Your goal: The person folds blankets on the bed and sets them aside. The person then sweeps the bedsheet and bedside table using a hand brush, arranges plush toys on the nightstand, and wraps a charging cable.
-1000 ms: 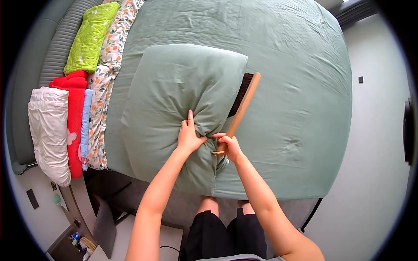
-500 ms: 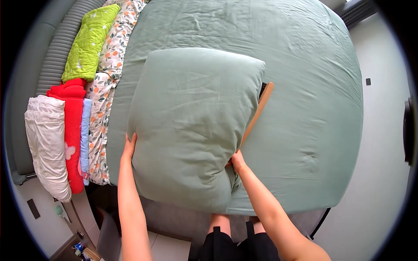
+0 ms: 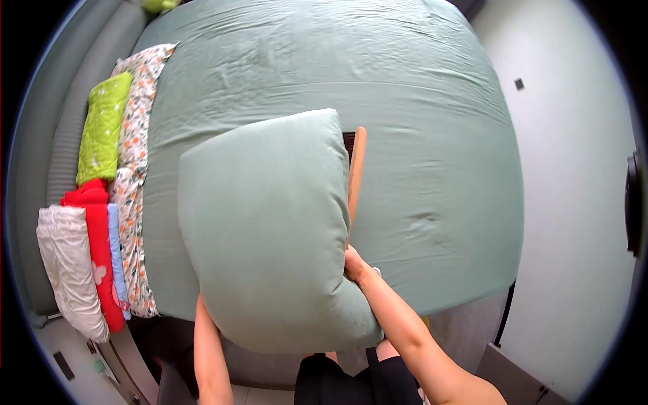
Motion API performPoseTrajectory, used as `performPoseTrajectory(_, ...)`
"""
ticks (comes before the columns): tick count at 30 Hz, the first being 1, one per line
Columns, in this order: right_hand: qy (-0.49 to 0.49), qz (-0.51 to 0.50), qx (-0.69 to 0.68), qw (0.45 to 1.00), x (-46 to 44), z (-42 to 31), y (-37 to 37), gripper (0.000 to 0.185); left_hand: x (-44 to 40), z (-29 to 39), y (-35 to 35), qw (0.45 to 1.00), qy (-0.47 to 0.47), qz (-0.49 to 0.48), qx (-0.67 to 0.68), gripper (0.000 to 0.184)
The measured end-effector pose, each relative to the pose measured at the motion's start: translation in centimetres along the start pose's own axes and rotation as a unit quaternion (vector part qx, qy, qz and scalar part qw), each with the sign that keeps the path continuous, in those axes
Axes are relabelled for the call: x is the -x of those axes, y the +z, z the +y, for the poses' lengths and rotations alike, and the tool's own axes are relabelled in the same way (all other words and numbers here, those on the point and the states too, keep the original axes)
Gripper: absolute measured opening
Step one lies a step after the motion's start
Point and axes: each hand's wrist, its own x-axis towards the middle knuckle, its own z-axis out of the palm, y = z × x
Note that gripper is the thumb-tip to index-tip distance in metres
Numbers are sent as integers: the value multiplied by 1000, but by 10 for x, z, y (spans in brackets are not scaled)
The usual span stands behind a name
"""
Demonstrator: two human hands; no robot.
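Across the near part of the bed [image 3: 439, 182], the green quilt [image 3: 263, 223] is lying as a plump bundle, its folding looking largely done, its puffy near-right corner seemingly not yet flattened. Along its right side, the right hand [image 3: 354, 264] is gripping the near end of the wooden brush [image 3: 356, 172], with the quilt sitting just left of that grip. Near left, the left forearm [image 3: 211, 364] is reaching behind the quilt's edge, hiding the left hand, so its hold I'm not able to tell.
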Motion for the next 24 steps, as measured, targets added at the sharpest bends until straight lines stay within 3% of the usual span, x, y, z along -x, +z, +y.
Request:
performPoseTrajectory(4, 1, 46, 93, 995, 105, -74, -60, 52, 8, -47, 101, 996, 32, -78, 21, 65)
performPoseTrajectory(10, -172, 197, 47, 964, 254, -161, -181, 47, -2, -137, 282, 979, 61, -191, 38, 63)
performPoseTrajectory(12, -224, 186, 74, 954, 303, -201, -233, 55, -17, -165, 350, 971, 67, -227, 37, 62)
performPoseTrajectory(16, -268, 195, 52, 942, 376, -264, -346, 52, -57, -218, 474, 960, 97, -265, 0, 61)
performPoseTrajectory(18, -236, 280, 62, 928, 415, -289, -375, 51, -72, -248, 522, 957, 166, -231, -63, 60)
performPoseTrajectory(20, -244, 414, 206, 852, 423, -292, -441, 44, -63, -282, 568, 916, 318, -45, -241, 58)
performPoseTrajectory(21, -253, 478, 272, 796, 411, -277, -506, 43, -77, -307, 572, 860, 391, 66, -322, 61)
performPoseTrajectory(22, -261, 535, 336, 730, 404, -267, -548, 42, -66, -318, 575, 905, 225, 55, -356, 68)
performPoseTrajectory(24, -216, 544, 221, 780, 413, -235, -569, 35, -85, -362, 562, 753, 249, 184, -581, 76)
